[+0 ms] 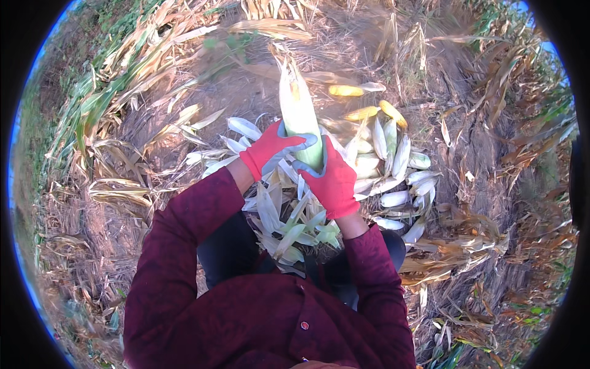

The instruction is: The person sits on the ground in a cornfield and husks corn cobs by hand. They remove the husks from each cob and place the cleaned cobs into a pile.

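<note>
Both hands wear red knit gloves with grey coated palms. Between them I hold one large ear of corn, still wrapped in pale green husk, its dry tip pointing away from me. My left hand grips its left side, the thumb laid across the husk. Lower down, my right hand closes around the base from the right, near the stalk end. A small gap in the husk near the tip shows some yellow. Loose peeled husks lie beneath my hands, between my knees.
A pile of ears in husk lies to the right. Beyond it are husked yellow cobs, with another yellow cob farther out. Dry corn stalks and leaves cover the ground at left, and more dry leaves lie at right.
</note>
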A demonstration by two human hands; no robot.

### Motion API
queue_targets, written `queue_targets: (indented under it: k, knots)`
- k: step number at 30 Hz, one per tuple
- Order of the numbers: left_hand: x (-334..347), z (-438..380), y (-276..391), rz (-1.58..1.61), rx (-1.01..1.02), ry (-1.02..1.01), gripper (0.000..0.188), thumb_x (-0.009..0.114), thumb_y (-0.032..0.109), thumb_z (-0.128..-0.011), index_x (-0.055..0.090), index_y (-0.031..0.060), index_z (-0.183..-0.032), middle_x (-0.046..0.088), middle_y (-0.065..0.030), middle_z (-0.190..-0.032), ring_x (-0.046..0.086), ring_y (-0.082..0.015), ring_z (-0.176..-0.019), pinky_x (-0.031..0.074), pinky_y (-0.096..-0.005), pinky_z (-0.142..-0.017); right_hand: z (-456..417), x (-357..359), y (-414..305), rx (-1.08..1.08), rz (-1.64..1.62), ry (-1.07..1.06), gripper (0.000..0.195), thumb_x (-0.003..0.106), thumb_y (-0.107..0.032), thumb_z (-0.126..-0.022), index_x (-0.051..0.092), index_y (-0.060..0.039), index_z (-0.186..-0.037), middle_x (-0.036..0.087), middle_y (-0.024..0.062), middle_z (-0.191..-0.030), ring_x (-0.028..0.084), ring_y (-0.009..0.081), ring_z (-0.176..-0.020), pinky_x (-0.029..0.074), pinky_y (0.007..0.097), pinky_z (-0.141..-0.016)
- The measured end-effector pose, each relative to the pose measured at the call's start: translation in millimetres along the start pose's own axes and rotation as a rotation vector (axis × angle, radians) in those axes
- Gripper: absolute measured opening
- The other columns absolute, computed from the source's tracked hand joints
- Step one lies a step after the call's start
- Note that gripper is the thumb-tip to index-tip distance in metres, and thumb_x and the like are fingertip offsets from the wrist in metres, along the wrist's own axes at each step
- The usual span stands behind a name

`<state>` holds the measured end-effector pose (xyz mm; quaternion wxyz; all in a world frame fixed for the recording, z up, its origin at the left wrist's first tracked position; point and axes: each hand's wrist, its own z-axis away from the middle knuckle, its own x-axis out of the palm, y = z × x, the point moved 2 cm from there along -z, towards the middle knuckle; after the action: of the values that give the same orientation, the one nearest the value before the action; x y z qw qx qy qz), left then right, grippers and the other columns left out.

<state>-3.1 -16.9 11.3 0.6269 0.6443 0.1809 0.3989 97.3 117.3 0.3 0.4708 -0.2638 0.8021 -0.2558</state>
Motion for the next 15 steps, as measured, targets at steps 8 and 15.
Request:
queue_targets:
  k: [8, 15]
  knots:
    - [-1.5, 1.9, -1.2, -0.081, -0.026, 0.001, 0.058, 0.073, 0.008, -0.077, 0.047, 0.0031, -0.129, 0.062, -0.0085, -0.114, 0.059, -0.0186, -0.107, 0.048, -0.0335, -0.092, -22.3, -30.5, 23.8, 0.274, -0.694, 0.025, 0.059, 0.078, -0.026, -0.075, 0.056, 0.0015, -0.122, 0.067, 0.0142, -0.105, 0.067, 0.0172, -0.091, 0.052, 0.0278, -0.076]
    - [-0.7, 1.0, -20.6, -0.349, 0.078, -0.089, 0.067, 0.081, 0.016, -0.070, 0.051, 0.0035, -0.128, 0.062, -0.0067, -0.117, 0.059, -0.0148, -0.105, 0.047, -0.0322, -0.092, -19.2, -37.9, 12.0, 0.029, -0.234, -0.051, 0.041, 0.077, -0.021, -0.074, 0.063, -0.0001, -0.107, 0.069, 0.0119, -0.089, 0.067, 0.0172, -0.079, 0.052, 0.0300, -0.070]
